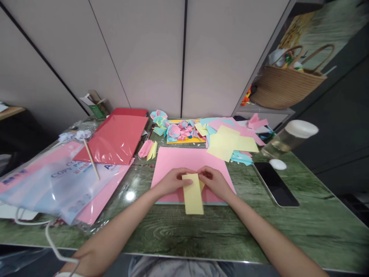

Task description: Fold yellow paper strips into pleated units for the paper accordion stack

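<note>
Both left hand [170, 182] and right hand [216, 184] pinch strip [193, 198] top, near tabletop's front edge. Folding looks barely started; some flowers [175, 130] done at back edge.

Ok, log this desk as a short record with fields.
left hand: pinching the top end of the yellow strip
right hand: gripping the same end
under hands: pink sheet on the green table
to the right: phone, lidded jar
to the left: red sheets, wooden stick
</note>
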The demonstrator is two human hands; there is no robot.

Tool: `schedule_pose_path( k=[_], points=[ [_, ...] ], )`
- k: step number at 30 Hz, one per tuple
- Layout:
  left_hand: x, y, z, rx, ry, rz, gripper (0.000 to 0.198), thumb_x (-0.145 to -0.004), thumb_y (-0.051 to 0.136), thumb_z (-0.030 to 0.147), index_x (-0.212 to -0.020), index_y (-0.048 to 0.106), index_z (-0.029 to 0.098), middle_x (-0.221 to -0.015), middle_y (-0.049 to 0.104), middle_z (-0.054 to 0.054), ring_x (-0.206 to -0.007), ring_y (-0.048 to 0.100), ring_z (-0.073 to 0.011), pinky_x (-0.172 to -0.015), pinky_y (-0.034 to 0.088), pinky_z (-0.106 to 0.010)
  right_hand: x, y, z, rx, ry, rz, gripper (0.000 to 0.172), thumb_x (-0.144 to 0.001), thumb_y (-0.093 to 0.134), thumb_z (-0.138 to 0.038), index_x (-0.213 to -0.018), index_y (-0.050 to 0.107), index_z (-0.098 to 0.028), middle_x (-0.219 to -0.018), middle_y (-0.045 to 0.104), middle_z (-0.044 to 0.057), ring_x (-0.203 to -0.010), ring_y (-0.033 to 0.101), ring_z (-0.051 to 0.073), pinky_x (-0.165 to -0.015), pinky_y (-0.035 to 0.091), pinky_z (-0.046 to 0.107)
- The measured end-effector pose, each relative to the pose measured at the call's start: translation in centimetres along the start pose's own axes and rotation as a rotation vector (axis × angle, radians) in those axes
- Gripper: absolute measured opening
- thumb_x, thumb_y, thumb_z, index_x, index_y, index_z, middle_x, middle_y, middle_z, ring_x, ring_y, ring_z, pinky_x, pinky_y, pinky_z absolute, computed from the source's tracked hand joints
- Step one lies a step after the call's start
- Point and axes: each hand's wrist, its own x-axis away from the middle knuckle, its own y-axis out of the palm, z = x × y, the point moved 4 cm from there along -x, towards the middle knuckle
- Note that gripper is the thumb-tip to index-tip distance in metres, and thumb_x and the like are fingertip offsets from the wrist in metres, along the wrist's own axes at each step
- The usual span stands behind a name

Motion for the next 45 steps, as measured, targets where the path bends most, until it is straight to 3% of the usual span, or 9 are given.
schedule_pose_path(
  k=[7, 10, 17, 26, 45],
  points=[
    [-0.3, 0.3, -1.2, -0.447, 0.088, 0.175, 0.029, -0.087, 0.049, 0.032, -0.112, 0.052, 0.017, -0.111, 0.056, -0.007, -0.098, 0.055, -0.0192, -0.085, 0.045, -0.041, -0.7, -0.3, 0.9, 0.323, -0.094, 0.098, 0.014, -0.083, 0.05, -0.026, -0.09, 0.059, -0.018, -0.086, 0.06, 0.002, -0.078, 0.054, 0.014, -0.073, 0.044, 0.032],
    [-0.6, 0.9, -1.3, -0.646, 0.137, 0.225, 0.029, -0.086, 0.05, 0.031, -0.111, 0.052, 0.017, -0.119, 0.051, -0.008, -0.105, 0.051, -0.0217, -0.089, 0.042, -0.045, -1.3, -0.4, 1.7, 0.434, -0.115, 0.093, 0.024, -0.085, 0.049, -0.033, -0.101, 0.056, -0.016, -0.101, 0.058, 0.005, -0.087, 0.056, 0.015, -0.077, 0.047, 0.036],
    [-0.8, 2.6, -1.0, -0.927, 0.277, 0.127, 0.033, -0.086, 0.051, 0.03, -0.116, 0.049, 0.017, -0.118, 0.051, -0.009, -0.103, 0.053, -0.0214, -0.086, 0.045, -0.044, -1.7, -0.3, 2.2, 0.592, -0.14, 0.073, 0.028, -0.086, 0.048, -0.033, -0.109, 0.053, -0.018, -0.111, 0.055, 0.007, -0.093, 0.056, 0.016, -0.08, 0.048, 0.037],
    [-0.7, 2.9, -1.1, -1.074, 0.28, 0.132, 0.033, -0.086, 0.051, 0.031, -0.115, 0.049, 0.016, -0.117, 0.052, -0.008, -0.1, 0.054, -0.0206, -0.083, 0.046, -0.042, -1.5, -0.4, 2.4, 0.659, -0.118, 0.065, 0.029, -0.086, 0.048, -0.033, -0.11, 0.052, -0.017, -0.111, 0.055, 0.007, -0.093, 0.056, 0.016, -0.079, 0.048, 0.038],
    [-1.0, 3.0, -1.1, -1.167, 0.262, 0.138, 0.032, -0.086, 0.051, 0.031, -0.114, 0.05, 0.016, -0.113, 0.053, -0.008, -0.096, 0.055, -0.0194, -0.08, 0.048, -0.04, -1.6, -0.6, 2.6, 0.636, -0.089, 0.073, 0.03, -0.086, 0.049, -0.034, -0.111, 0.052, -0.017, -0.112, 0.054, 0.007, -0.093, 0.056, 0.017, -0.079, 0.048, 0.038]
  ],
)
